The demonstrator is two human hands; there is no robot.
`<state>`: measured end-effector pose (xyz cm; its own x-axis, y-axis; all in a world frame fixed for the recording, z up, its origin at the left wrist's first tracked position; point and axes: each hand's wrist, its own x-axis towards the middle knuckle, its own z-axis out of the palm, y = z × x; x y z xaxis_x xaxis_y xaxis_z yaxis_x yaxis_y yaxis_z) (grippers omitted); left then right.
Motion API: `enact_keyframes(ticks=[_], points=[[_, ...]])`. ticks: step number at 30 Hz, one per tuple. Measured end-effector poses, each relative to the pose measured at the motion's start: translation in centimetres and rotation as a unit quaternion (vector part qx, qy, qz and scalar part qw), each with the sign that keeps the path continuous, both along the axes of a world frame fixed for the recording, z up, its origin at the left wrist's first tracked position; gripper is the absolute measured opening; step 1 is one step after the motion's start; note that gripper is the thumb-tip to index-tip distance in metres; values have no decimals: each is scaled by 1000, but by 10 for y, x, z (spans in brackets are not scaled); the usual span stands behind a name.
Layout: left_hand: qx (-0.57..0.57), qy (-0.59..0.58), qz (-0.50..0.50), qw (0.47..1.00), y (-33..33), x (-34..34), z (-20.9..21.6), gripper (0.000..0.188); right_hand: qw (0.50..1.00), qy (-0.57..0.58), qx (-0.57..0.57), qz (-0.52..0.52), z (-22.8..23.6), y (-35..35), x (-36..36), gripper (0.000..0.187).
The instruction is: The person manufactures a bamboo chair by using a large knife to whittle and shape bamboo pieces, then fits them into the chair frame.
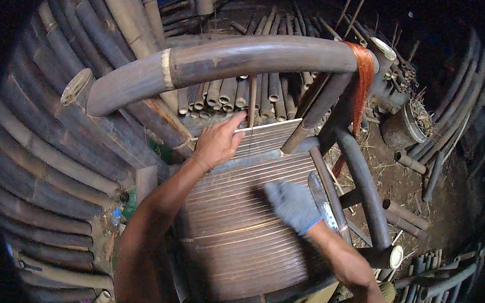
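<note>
A bamboo chair with a slatted seat (234, 206) fills the middle of the head view. My bare left hand (218, 142) is at the slats behind the seat, with a pale bamboo strip (271, 125) between its thumb and fingers. Beside those fingertips stands a thin upright stick (252, 100). My right hand (292, 203), in a grey glove with a blue cuff, is closed in a fist over the right part of the seat. Motion smears it, and whatever it may hold is hidden. Just right of the glove is a broad metal blade (321, 197); its handle is not visible.
A thick curved bamboo rail (258, 53) arches beyond my hands, with orange strands (361, 75) draped at its right end. Bamboo poles (50, 163) line the left side. Cut tubes (226, 93) are stacked behind. A bucket of shavings (405, 127) stands at right.
</note>
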<state>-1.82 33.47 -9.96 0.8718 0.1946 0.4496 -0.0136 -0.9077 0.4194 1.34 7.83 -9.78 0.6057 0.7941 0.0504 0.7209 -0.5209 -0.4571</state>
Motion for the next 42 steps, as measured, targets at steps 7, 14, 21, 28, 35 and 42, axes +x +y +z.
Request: enact_keyframes(ticks=[7,14,21,28,35,42], points=[[22,-33,-20,999,-3,-5,8,50,987,-103,94,77,-41,-43,40,35],[74,-29,-2,997,4,-8,-5,47,958,185,171,-134,-22,-45,-29,38],[196,-87,16,977,-9,-2,-13,22,991,67,100,-58,-12,-186,-184,52],[242,-84,69,964,-17,2,-10,21,951,42,-22,-305,43,-255,-149,70],[155,-25,117,981,-32,3,-8,32,955,-98,-38,-276,-73,-236,-55,29],[318,-106,143,931,-134,-1,60,42,988,-1,42,-150,67,-344,-76,41]])
